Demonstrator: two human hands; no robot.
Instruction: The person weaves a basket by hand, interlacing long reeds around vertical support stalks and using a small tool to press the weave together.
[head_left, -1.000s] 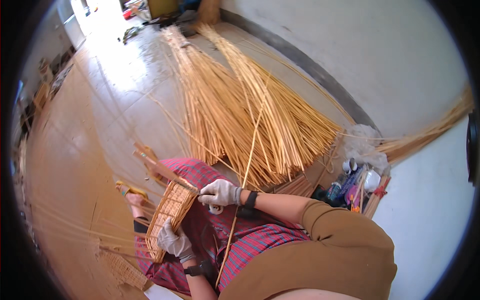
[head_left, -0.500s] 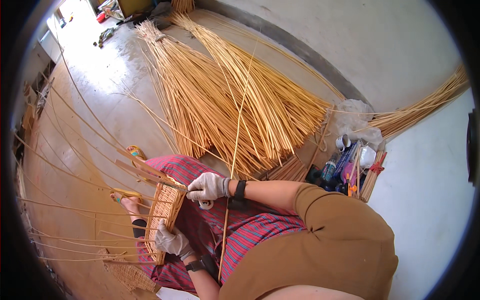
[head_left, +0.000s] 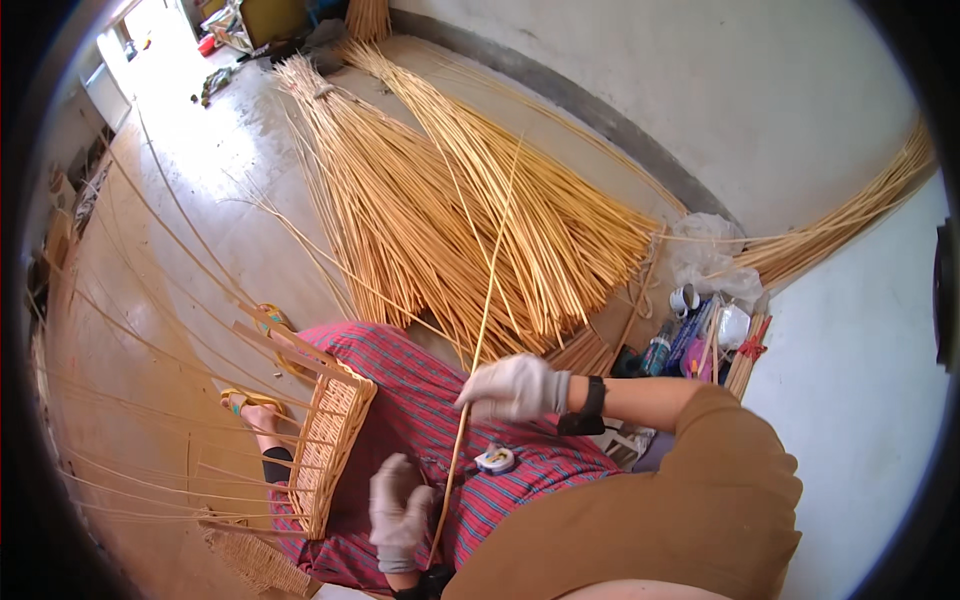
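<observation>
The woven cane basket (head_left: 325, 455), with long stakes fanning out to the left, rests on a lap in red striped cloth (head_left: 540, 510). My gloved left hand (head_left: 400, 510), slightly blurred, is off the basket, just right of it, with fingers apart and nothing visible in them. My gloved right hand (head_left: 510, 390) has its fingers closed around a long pale cane strand (head_left: 455, 450) that runs diagonally across the lap. A small tape measure (head_left: 495, 458) lies on the cloth below that hand.
Large cane bundles (head_left: 460, 220) cover the floor ahead. Another bundle (head_left: 840, 215) leans at the right. A plastic bag (head_left: 715, 255), assorted tools and bottles (head_left: 680, 340) lie by the right wall. A sandalled foot (head_left: 250, 405) and flat woven piece (head_left: 240, 555) are at the lower left.
Both hands have come away from the basket. My right hand moved rightward onto the long strand, and my left hand moved down and right. The tape measure is now uncovered.
</observation>
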